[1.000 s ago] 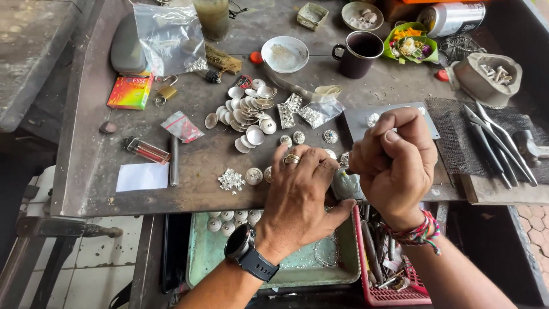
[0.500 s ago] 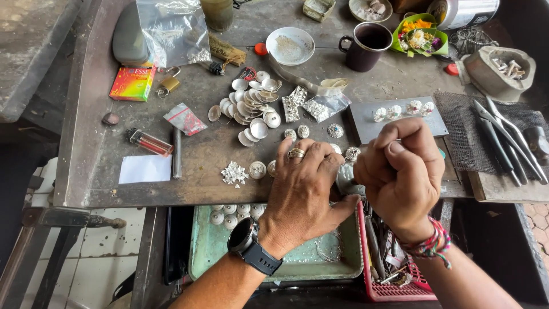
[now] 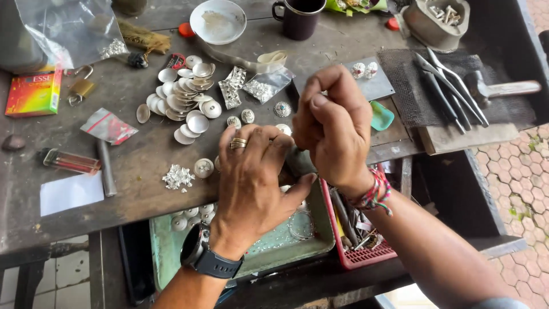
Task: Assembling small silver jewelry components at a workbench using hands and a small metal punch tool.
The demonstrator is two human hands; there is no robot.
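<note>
Right now both your hands meet at the front edge of the workbench (image 3: pixel 143 189), closed around a small grey piece (image 3: pixel 298 160).

Your left hand (image 3: pixel 254 177), ringed and with a dark watch (image 3: pixel 209 260) at the wrist, wraps the piece from below; your right hand (image 3: pixel 334 129) pinches down over it from above, though what its fingertips grip is hidden. Just beyond lie a heap of silver domed discs (image 3: pixel 186 97), and below sit a green tray (image 3: pixel 269 252) and a red basket (image 3: pixel 360 252).

The left hand (image 3: pixel 251 183) lies palm down, fingers curled, wrist bent. The right hand (image 3: pixel 334 134) is bunched just beside it, fingertips pinched together, knuckles up.
</note>
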